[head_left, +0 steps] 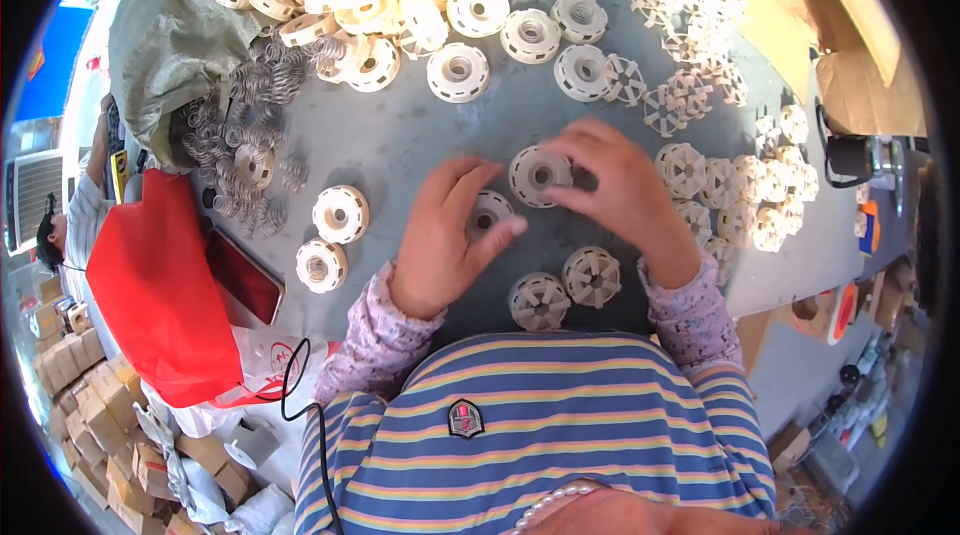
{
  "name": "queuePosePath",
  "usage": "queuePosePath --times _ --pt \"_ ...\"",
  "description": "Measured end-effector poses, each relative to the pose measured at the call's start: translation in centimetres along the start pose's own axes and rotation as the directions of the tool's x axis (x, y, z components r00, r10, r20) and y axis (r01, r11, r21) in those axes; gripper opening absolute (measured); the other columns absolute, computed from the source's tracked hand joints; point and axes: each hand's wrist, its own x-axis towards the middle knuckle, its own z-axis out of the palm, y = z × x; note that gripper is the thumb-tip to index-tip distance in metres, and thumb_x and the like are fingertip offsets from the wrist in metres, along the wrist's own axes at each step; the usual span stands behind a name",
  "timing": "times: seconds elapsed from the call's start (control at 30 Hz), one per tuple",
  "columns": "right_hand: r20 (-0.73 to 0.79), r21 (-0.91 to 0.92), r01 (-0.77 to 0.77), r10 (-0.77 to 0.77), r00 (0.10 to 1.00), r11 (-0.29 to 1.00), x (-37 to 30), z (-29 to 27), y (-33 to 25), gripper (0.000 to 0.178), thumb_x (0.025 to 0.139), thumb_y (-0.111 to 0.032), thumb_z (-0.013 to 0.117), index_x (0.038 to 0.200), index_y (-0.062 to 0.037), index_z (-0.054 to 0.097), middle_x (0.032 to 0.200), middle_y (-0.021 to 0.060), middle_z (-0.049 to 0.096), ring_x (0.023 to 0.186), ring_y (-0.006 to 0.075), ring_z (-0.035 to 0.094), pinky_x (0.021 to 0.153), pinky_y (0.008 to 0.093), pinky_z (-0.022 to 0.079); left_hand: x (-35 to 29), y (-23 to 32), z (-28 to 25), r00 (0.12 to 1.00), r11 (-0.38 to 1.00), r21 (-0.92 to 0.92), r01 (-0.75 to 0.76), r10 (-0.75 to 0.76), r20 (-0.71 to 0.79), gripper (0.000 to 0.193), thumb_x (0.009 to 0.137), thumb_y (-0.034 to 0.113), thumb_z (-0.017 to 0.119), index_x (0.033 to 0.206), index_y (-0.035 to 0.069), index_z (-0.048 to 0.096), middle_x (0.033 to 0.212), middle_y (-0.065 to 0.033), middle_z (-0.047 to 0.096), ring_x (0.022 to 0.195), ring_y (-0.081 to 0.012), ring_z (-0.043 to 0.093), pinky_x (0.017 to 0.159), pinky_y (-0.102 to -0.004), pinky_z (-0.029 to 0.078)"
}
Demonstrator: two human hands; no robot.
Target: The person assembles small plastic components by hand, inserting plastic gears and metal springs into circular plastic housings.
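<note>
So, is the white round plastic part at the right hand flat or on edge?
Flat, seemingly: the white part shows its round face and centre hole.

Grey table; white plastic discs, coiled springs, phone

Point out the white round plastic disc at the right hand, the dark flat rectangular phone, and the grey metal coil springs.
White round plastic disc (523, 176): head view, flat face left of centre hole.
Dark flat rectangular phone (244, 278): head view, middle of screen.
Grey metal coil springs (266, 78): head view, upper heap.
</note>
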Motion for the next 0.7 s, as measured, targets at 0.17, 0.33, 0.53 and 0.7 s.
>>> queuePosePath --times 0.17,0.33,0.53,0.7 --pt "-0.229 -0.316 -0.109 0.036 0.973 0.942 1.7 -4.8 4.5 0.052 0.084 -0.028 0.089 0.130 -0.0088 0.072 0.131 0.0128 0.070 0.115 0.0360 0.070 0.100 0.0445 0.057 -2.1 -0.2 -0.9 0.996 0.986 0.167 -0.014 -0.001 0.087 0.084 0.071 0.016 0.095 0.146 0.005 0.061 0.143 -0.0191 0.061 0.127 -0.0428 0.060 0.107 -0.0490 0.052" --pt "-0.282 -0.345 -0.366 0.276 0.919 0.864 2.6 -6.0 7.3 0.059 0.083 -0.031 0.091 0.134 -0.0093 0.072 0.124 0.0143 0.073 0.117 0.0349 0.070 0.101 0.0459 0.056 -0.6 0.3 -2.0 0.995 0.849 0.529 0.004 0.048 -0.083 0.079 0.071 0.011 0.095 0.144 0.005 0.065 0.146 -0.0186 0.061 0.125 -0.0411 0.064 0.104 -0.0472 0.055" --pt "-0.404 -0.203 -0.285 0.185 0.896 0.937 0.2 -5.2 1.4 0.060 0.081 -0.029 0.094 0.133 -0.0086 0.072 0.115 0.0111 0.072 0.097 0.0289 0.073 0.084 0.0397 0.059 1.1 2.7 3.2 0.992 0.992 0.007 0.127 -0.126 -0.014 0.074 0.082 0.012 0.090 0.149 0.007 0.059 0.148 -0.0181 0.059 0.107 -0.0354 0.072 0.087 -0.0410 0.061" --pt "-0.181 -0.230 -0.232 0.192 0.965 0.945 -5.4 -1.6 0.6 0.062 0.080 -0.027 0.095 0.134 -0.0074 0.071 0.116 0.0094 0.068 0.081 0.0210 0.066 0.075 0.0335 0.057 0.7 1.4 4.2 0.998 0.999 0.052 0.015 -0.017 0.056 0.074 0.086 0.009 0.087 0.152 0.005 0.055 0.149 -0.0187 0.058 0.094 -0.0309 0.075 0.079 -0.0382 0.062"
